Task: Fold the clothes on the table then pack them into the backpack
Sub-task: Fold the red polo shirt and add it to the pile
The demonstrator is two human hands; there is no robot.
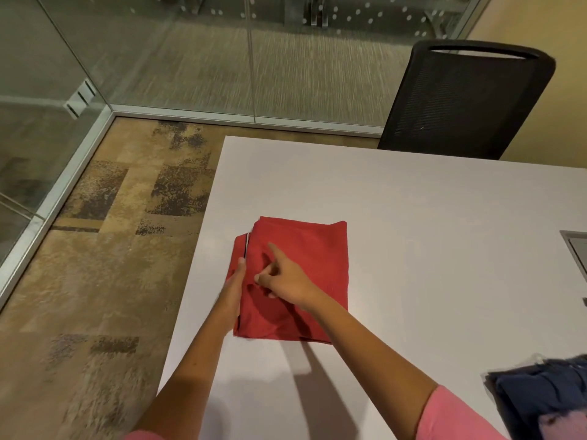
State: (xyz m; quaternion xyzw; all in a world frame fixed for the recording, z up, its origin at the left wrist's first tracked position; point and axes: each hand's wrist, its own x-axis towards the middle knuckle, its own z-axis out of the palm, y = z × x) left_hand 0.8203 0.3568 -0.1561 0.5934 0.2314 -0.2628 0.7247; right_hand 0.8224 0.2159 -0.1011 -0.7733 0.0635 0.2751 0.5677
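Note:
A red garment, folded into a rough rectangle, lies on the white table near its left edge. My left hand lies along the garment's left side, fingers straight, thumb on top of the fabric. My right hand rests on the middle of the garment. Its index finger stretches out over the cloth, and its thumb and other fingers curl in and seem to pinch a small fold. A pile of dark blue clothing sits at the table's near right corner, partly cut off. No backpack is in view.
A black mesh office chair stands at the table's far side. A grey inset panel sits in the tabletop at the right edge. Glass walls enclose patterned carpet left of the table.

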